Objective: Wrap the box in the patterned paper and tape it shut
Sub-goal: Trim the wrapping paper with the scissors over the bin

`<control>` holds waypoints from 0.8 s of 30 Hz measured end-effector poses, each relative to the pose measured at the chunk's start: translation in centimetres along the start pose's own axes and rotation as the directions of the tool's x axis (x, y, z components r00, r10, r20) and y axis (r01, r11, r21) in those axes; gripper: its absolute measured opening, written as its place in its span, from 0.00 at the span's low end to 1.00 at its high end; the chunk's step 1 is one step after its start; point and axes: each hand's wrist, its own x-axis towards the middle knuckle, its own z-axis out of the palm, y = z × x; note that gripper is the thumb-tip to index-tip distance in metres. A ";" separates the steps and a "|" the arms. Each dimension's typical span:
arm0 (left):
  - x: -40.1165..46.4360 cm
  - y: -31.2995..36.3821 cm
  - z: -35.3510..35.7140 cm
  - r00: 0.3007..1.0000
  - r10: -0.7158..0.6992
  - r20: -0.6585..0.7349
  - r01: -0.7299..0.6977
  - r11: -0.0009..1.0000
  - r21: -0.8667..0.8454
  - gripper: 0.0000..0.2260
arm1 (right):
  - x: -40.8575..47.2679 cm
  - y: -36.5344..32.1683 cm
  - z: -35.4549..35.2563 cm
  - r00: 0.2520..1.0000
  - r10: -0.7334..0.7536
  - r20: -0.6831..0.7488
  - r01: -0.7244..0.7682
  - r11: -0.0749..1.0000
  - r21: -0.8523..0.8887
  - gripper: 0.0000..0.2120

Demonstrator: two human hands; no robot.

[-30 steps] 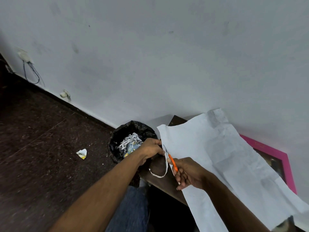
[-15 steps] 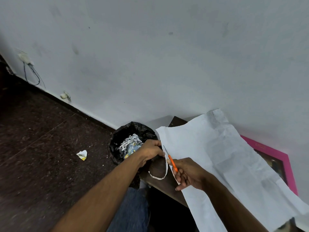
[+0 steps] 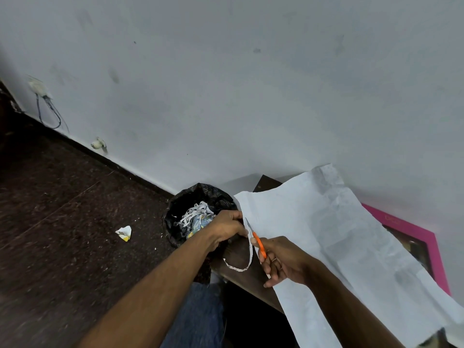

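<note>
While the large sheet of wrapping paper (image 3: 339, 237) lies white side up across the dark wooden table (image 3: 241, 270), draping over its near edge and reaching toward the wall, both hands work at the sheet's left edge. The right hand (image 3: 283, 262) has its fingers curled around a small pair of orange-handled scissors (image 3: 256, 241), whose blades point up along that edge of the paper. The left hand (image 3: 229, 228) pinches the top of a thin strip of cut paper (image 3: 247, 257), which hangs down in a loop over the left end of the table, its patterned side just showing. The box is nowhere I can see.

Just beyond the table's left end stands a bin lined with a black plastic bag (image 3: 198, 212), holding shredded white strips and bits of coloured paper. A small crumpled scrap of white and yellow paper (image 3: 124, 233) lies on the dark floor (image 3: 62, 222), well apart from the bin. A pink-framed picture (image 3: 411, 237) sits by the table's far right edge, partly under the sheet.
</note>
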 end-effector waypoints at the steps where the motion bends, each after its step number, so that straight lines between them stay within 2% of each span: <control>1: 0.0 0.0 0.0 1.000 0.002 -0.001 -0.002 1.000 -0.002 0.12 | 0.0 0.0 0.0 1.000 -0.006 0.000 0.006 1.000 0.003 0.25; 10: 0.3 -0.3 0.0 1.000 -0.008 0.012 0.008 1.000 0.008 0.14 | 0.1 -0.2 0.1 1.000 0.025 -0.017 -0.025 0.999 0.026 0.28; 19: 0.5 -0.7 0.0 1.000 0.011 0.016 -0.010 1.000 -0.022 0.18 | 0.1 -0.5 0.5 0.999 0.016 -0.034 -0.014 0.998 0.064 0.27; 24: 0.5 -0.8 -0.1 0.999 0.025 0.024 -0.025 1.000 -0.010 0.16 | 0.2 -0.7 0.6 1.000 0.007 -0.031 -0.005 0.998 0.055 0.27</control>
